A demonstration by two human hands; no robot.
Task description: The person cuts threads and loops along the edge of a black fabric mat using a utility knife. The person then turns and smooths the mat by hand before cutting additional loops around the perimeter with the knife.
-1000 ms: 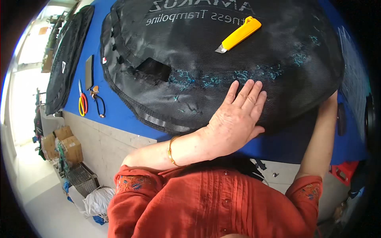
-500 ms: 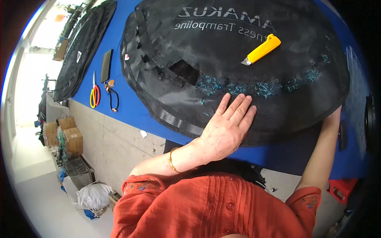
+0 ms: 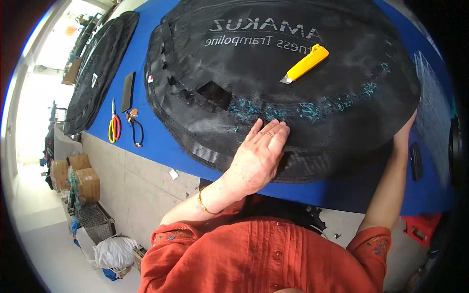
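Observation:
A black round trampoline mat (image 3: 337, 146) with mirrored lettering lies on the blue table. My left hand (image 3: 259, 158) presses flat on its near part, fingers stretched out, fingertips just below a row of blue-green thread scraps (image 3: 309, 111). At the mat's right edge is my right hand (image 3: 404, 133); its fingers are hidden under or behind the fabric. On top of the mat rests a yellow utility knife (image 3: 308, 64) with its blade showing. A dark fabric patch (image 3: 215, 94) sits left of the scraps.
Scissors (image 3: 114, 128) with red and yellow handles, a dark flat block (image 3: 128, 92) and a black cord (image 3: 139, 132) lie left on the blue table (image 3: 161, 141). Farther left are more black mats (image 3: 93, 73). A black object (image 3: 415, 161) lies at right. Cardboard boxes (image 3: 88, 183) stand on the floor.
The mat and the knife on it appear farther left, partly because the view has shifted. My left hand has slid a little left along the mat. My right hand stays at the right edge.

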